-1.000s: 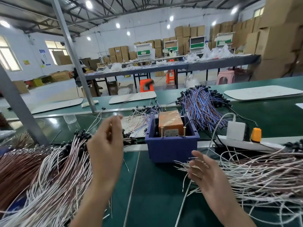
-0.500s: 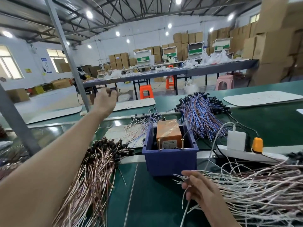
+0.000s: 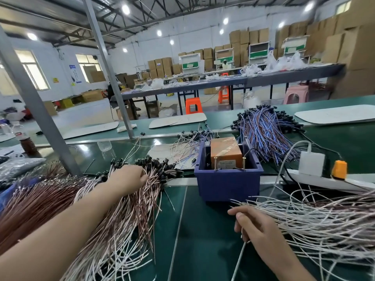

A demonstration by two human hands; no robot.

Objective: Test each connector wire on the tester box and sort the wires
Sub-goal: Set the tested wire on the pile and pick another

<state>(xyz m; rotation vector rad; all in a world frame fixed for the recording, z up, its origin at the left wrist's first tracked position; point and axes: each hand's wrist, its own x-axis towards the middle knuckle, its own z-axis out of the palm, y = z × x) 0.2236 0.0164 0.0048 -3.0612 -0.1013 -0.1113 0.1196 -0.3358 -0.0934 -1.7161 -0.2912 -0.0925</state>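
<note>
On the green bench mat [image 3: 203,250], nearest me: my right hand [image 3: 257,230], thumb and fingers pinching one thin white wire [image 3: 240,258]. It is drawn out of the loose heap of white wires [image 3: 314,224] at right, presumably the untested stock. My left hand [image 3: 127,179] lies palm down on the pinkish-brown bundle of black-capped wires [image 3: 121,216], fingers bent into it; whether they grip anything I cannot tell. Likely the sorted pile, kept within reach. Between the two heaps, central: orange tester box with two brass posts [image 3: 226,153], seated in a dark blue plastic bin [image 3: 229,187], which I judge steadies it. Behind: blue-and-red wire bundle [image 3: 263,136]; white power strip [image 3: 324,180], probably feeding the tester.
</note>
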